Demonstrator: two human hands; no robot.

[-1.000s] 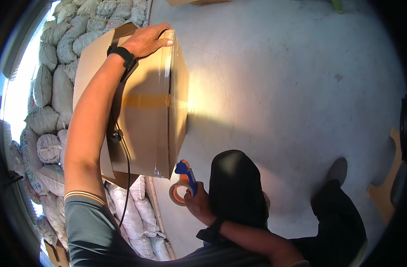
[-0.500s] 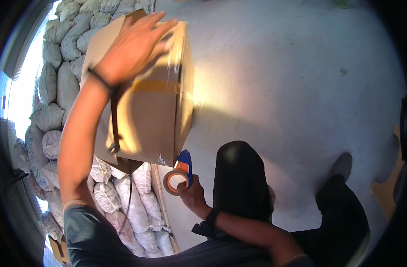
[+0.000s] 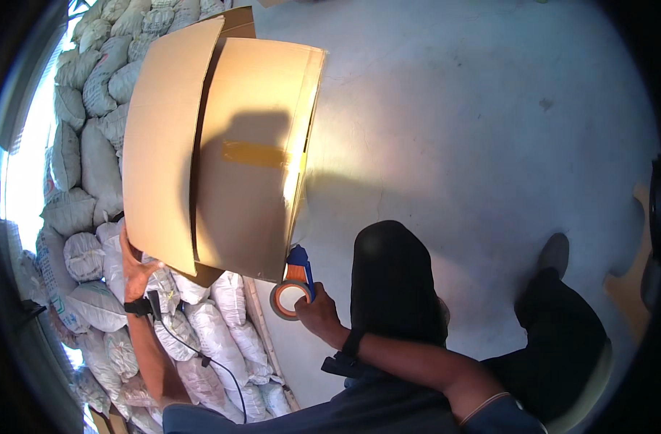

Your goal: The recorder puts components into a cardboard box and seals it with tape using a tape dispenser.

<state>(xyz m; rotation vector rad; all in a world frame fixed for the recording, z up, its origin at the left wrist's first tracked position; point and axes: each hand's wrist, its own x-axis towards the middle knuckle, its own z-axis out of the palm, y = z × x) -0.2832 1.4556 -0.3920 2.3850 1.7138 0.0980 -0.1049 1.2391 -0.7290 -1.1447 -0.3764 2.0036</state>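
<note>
My left hand (image 3: 133, 269) grips box (image 3: 222, 152) edge at 8 o'clock | right hand (image 3: 317, 312) fisted on tape gun (image 3: 294, 283) | bare floor (image 3: 489, 130) at 2 o'clock

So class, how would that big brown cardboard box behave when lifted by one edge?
The big brown cardboard box probably feels light: the left hand alone props it. Its loose flaps likely flex. Tilted on edge, it may tip.

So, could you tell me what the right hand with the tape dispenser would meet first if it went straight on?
The right hand points the tape dispenser up at the box. Its lower corner is probably first; the dispenser's tip already looks at it, though depth is unclear.
</note>
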